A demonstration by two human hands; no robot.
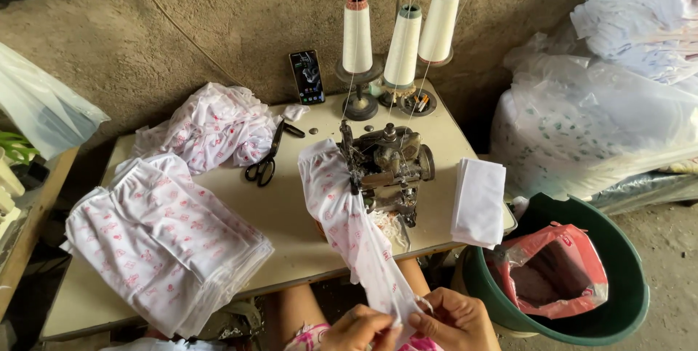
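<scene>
A long strip of white fabric with a red print [347,224] runs from the sewing machine [385,165] down to the table's near edge. My left hand [356,329] and my right hand [454,320] both pinch the strip's lower end, close together at the bottom of the view. The strip's upper end lies bunched against the machine's left side. Three white thread cones [403,38] stand behind the machine, their threads running upward.
A stack of the same printed fabric [163,238] lies at the table's left, a crumpled heap [211,129] behind it. Black scissors [267,158], a phone [307,77] and folded white cloth [478,202] are on the table. A green tub [625,278] holding a pink bag stands at the right.
</scene>
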